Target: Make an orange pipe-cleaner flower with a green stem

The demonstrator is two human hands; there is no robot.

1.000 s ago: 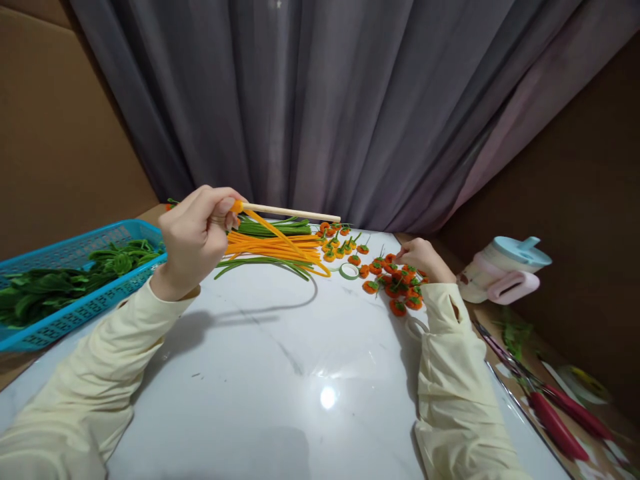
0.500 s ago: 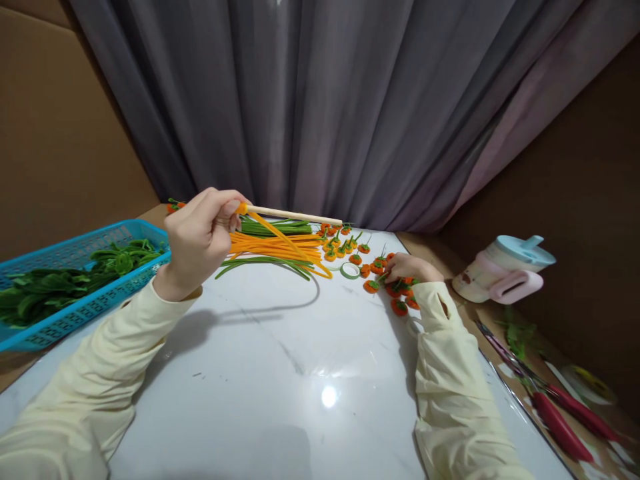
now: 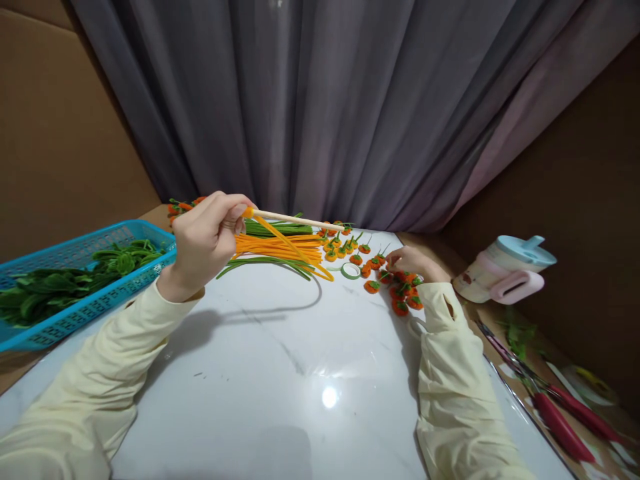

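Observation:
My left hand [image 3: 207, 237] is raised over the table's left side, its fingers closed round one end of a thin wooden stick [image 3: 300, 220]. An orange pipe cleaner [image 3: 283, 239] is wound at that end and hangs down in a loop. Behind it lie bundles of orange pipe cleaners [image 3: 260, 247] and green pipe cleaners [image 3: 265, 229]. At the right my right hand [image 3: 417, 263] is over a cluster of small orange pumpkin shapes [image 3: 400, 307] with green tops; its fingertips touch the cluster's back edge, and whether they grip a piece is too small to tell.
A blue basket [image 3: 75, 319] with green leafy pieces stands at the left. A roll of green tape [image 3: 351, 271] lies near smaller yellow pieces [image 3: 331, 255]. To the right are a lidded cup [image 3: 480, 277] and red-handled pliers [image 3: 563, 427]. A grey curtain [image 3: 320, 100] hangs behind.
My left hand has shifted slightly right and down with the stick. My right hand has moved slightly right and up, and more of the orange cluster shows.

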